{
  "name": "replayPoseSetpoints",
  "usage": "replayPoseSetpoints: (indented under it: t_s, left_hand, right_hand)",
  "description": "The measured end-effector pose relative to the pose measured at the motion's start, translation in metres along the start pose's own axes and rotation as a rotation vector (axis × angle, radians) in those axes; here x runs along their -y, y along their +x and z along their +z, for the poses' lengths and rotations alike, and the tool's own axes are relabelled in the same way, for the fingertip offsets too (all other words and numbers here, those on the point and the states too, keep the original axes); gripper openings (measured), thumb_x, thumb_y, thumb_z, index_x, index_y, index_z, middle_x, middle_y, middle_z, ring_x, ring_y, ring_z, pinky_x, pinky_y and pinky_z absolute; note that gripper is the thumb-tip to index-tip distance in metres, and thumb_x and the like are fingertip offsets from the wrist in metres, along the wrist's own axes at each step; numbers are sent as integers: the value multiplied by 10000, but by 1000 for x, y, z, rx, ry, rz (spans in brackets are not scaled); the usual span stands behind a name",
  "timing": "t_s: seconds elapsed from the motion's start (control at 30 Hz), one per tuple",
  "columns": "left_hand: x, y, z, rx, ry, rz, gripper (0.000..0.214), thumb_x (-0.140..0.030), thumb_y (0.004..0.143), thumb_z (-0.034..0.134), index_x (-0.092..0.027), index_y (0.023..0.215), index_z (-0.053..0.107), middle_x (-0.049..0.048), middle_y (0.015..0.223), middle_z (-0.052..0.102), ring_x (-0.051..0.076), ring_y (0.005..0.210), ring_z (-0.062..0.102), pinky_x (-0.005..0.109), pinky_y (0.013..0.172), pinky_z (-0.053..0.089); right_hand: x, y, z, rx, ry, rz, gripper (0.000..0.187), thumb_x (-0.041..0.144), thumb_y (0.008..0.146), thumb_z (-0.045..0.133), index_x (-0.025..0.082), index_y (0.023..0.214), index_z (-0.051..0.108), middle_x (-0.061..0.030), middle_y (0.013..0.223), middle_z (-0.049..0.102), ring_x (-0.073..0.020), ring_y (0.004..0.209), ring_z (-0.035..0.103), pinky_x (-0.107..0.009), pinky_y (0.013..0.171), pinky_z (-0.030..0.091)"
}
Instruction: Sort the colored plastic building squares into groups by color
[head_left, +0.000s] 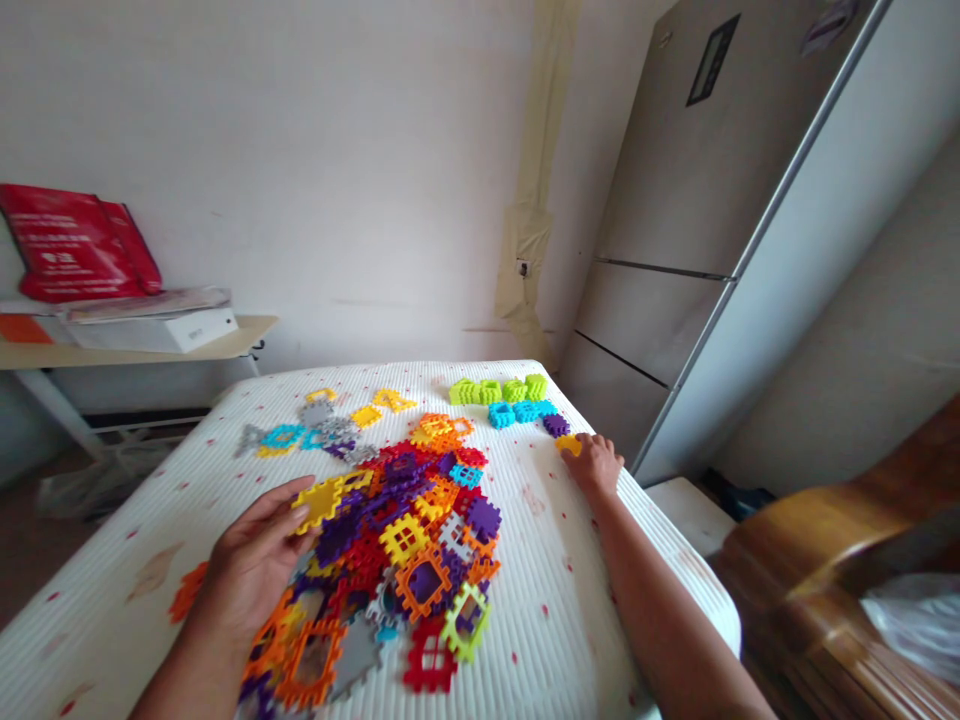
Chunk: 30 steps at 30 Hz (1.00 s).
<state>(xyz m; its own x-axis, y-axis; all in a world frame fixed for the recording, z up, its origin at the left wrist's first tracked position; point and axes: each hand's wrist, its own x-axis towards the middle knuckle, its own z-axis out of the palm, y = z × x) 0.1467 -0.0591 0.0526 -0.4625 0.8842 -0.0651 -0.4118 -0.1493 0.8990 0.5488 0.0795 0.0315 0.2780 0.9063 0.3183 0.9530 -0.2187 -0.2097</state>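
Observation:
A heap of interlocking plastic tiles (405, 540) in many colours lies on the white tablecloth (547, 620). My left hand (251, 565) rests on the heap's left side, thumb and fingers pinching a yellow tile (321, 500). My right hand (594, 462) reaches to the far right edge and closes on a small yellow tile (568, 444). Just beyond it lie sorted rows: green tiles (499, 390), blue tiles (521, 411) and a purple tile (556, 424).
Loose grey, blue and yellow tiles (322, 425) lie at the far left of the table. A refrigerator (675, 230) stands right behind. A side shelf (135, 345) holds a red bag and boxes. A wooden chair (840, 540) is at my right.

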Motion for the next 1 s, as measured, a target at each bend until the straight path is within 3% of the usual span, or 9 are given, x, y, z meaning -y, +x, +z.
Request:
replayPoseSetpoints:
  t_s: [0.43, 0.53, 0.63, 0.73, 0.83, 1.0]
  left_hand:
    - [3, 1, -3, 47, -8, 21, 474, -196, 470, 797, -179, 929, 680, -5, 713, 655, 90, 617, 579, 161, 535, 494]
    - [3, -2, -2, 102, -26, 18, 460, -221, 527, 772, -166, 971, 664, 16, 761, 658, 116, 646, 597, 197, 550, 495]
    - [4, -7, 2, 175, -16, 25, 459, -219, 578, 737, -148, 1021, 638, 34, 800, 653, 123, 650, 594, 204, 530, 468]
    - [9, -11, 8, 227, 58, 58, 514, -209, 612, 715, -160, 1104, 578, 37, 842, 652, 118, 653, 588, 213, 547, 464]
    - [14, -15, 14, 251, 154, 119, 465, -242, 649, 697, -178, 1083, 542, 37, 872, 663, 142, 705, 609, 254, 622, 486]
    - [17, -19, 19, 230, 307, 218, 224, -306, 679, 678, -172, 831, 582, 44, 829, 673, 171, 746, 623, 298, 709, 486]
  right_hand:
    - [3, -1, 2, 63, -60, 0, 387, 387, 790, 489, 190, 1108, 589, -117, 1104, 580, -272, 1041, 476, -422, 811, 346]
    - [3, -4, -3, -19, -46, -36, 400, 401, 793, 498, 190, 1122, 587, -126, 1138, 569, -290, 1043, 474, -446, 810, 349]
    - [10, -8, -5, -201, 61, -171, 382, 375, 806, 500, 179, 1123, 584, -133, 1170, 562, -301, 1045, 478, -459, 821, 356]
    - [33, -19, -3, -249, 354, -421, 274, 323, 818, 484, 165, 994, 623, -121, 1039, 625, -254, 931, 548, -397, 789, 408]
    - [69, -44, -4, -144, 681, -623, 216, 318, 839, 471, 176, 880, 629, -81, 854, 652, -188, 739, 586, -327, 703, 456]
    - [127, -94, -25, 61, 1020, -752, 173, 307, 847, 494, 201, 822, 629, -48, 800, 657, -168, 738, 600, -292, 679, 480]
